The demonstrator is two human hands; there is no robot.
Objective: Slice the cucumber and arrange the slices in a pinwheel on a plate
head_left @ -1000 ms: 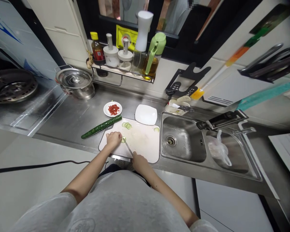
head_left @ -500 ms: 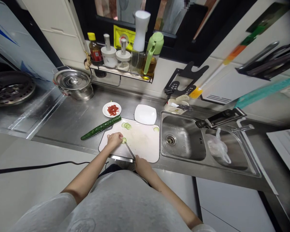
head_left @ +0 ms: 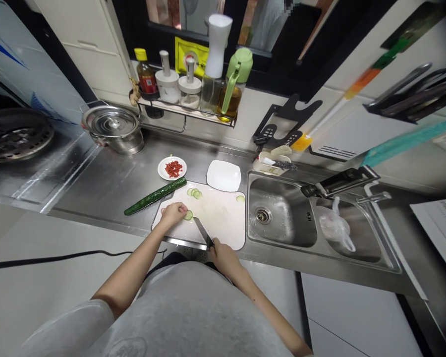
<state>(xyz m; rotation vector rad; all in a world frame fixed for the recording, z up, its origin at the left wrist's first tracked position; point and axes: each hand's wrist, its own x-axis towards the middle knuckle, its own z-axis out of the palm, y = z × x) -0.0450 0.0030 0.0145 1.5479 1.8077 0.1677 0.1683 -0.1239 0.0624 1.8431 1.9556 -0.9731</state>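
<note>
Along the front edge of the steel surface [head_left: 85, 193], the cutting board [head_left: 223, 223] lies with its right side just beside the sink [head_left: 282, 223]. The left hand [head_left: 174, 213], fingertips together on a cucumber slice [head_left: 188, 215], is near the board's left edge. The right hand [head_left: 223, 254], wrapped around the knife [head_left: 203, 230] at its handle, sits at the front edge; the blade slants apart from that slice. Open board extends rightward from the blade. Overlapping slices [head_left: 195, 194] lie by the far edge; the long cucumber [head_left: 154, 197] slants beyond the left.
</note>
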